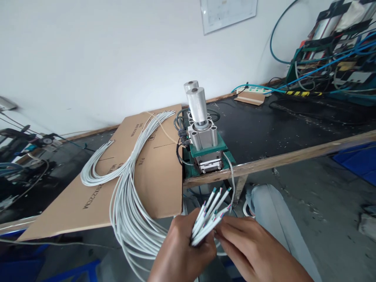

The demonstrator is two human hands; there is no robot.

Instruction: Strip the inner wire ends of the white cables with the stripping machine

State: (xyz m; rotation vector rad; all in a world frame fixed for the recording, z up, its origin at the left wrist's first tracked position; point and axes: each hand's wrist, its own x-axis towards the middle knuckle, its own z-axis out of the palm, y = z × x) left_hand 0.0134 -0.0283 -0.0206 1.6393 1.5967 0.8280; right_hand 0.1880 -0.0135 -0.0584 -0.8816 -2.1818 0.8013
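Observation:
My left hand [188, 246] is closed around a bunch of white cable ends [210, 217], which point up and away from me. Small coloured wire tips, some green and some pinkish, show at the cut ends. Just to the right, my right hand [246, 243] has its fingers bent together against the lower side of the bunch; what lies between them is hidden. From the left hand the long white cables [141, 227] hang over the table edge and run up onto a flat cardboard sheet [164, 184], where they are gathered at one spot and fan out again.
A metal pneumatic press [202, 133] on a green base stands at the table's front edge. The black table [282, 133] carries a power strip [254, 91] and, far right, machinery with blue hoses [331, 58]. More equipment [20, 168] stands left. My knee [273, 211] is below.

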